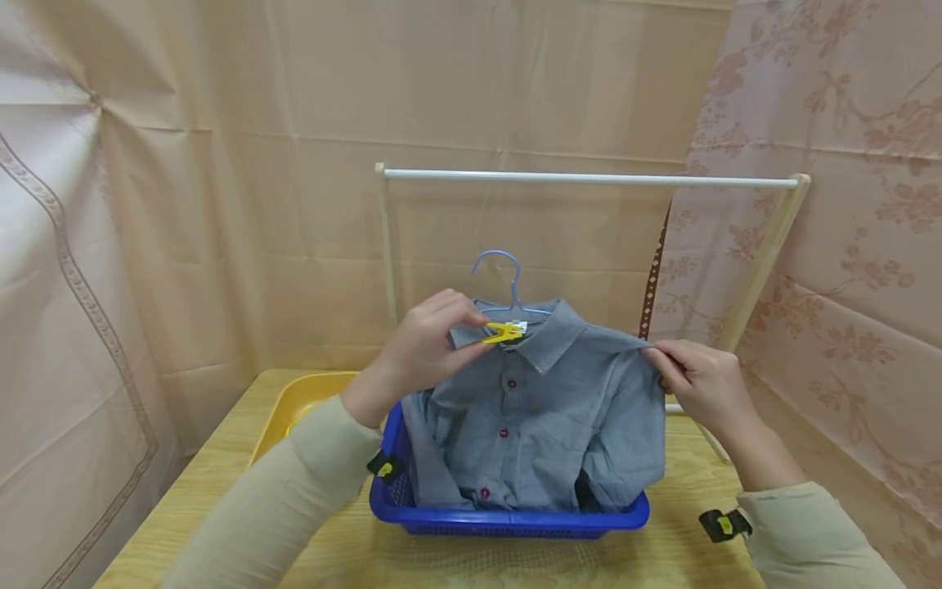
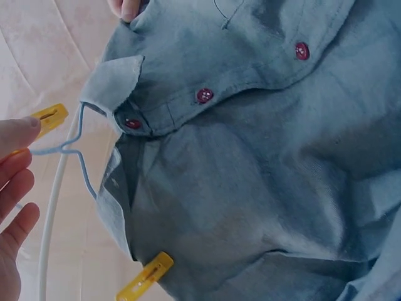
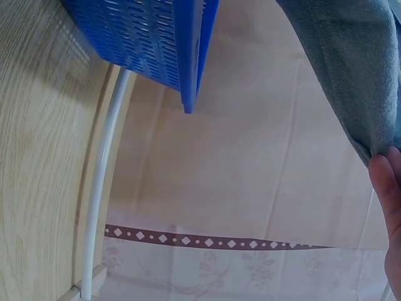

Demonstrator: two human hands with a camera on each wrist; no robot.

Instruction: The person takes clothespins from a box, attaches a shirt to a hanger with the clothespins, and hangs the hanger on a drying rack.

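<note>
A grey button-up shirt [image 1: 552,425] with red buttons is on a blue hanger [image 1: 514,286], its lower part in a blue basket [image 1: 508,519]. Between thumb and fingers my left hand [image 1: 423,339] pinches a yellow clothespin [image 1: 503,332], held in front of the collar in the head view. A second yellow clothespin [image 2: 145,277] is at the shirt's other shoulder in the left wrist view; my left hand hides that shoulder in the head view. My right hand [image 1: 710,388] pinches the right shoulder of the shirt, drawing the fabric out to the side.
Behind the basket stands a rack with a white top bar [image 1: 589,177] and wooden posts. A yellow tray [image 1: 294,394] sits left of the basket on the wooden table [image 1: 199,499], partly behind my left arm. Curtains [image 1: 324,229] hang around the table.
</note>
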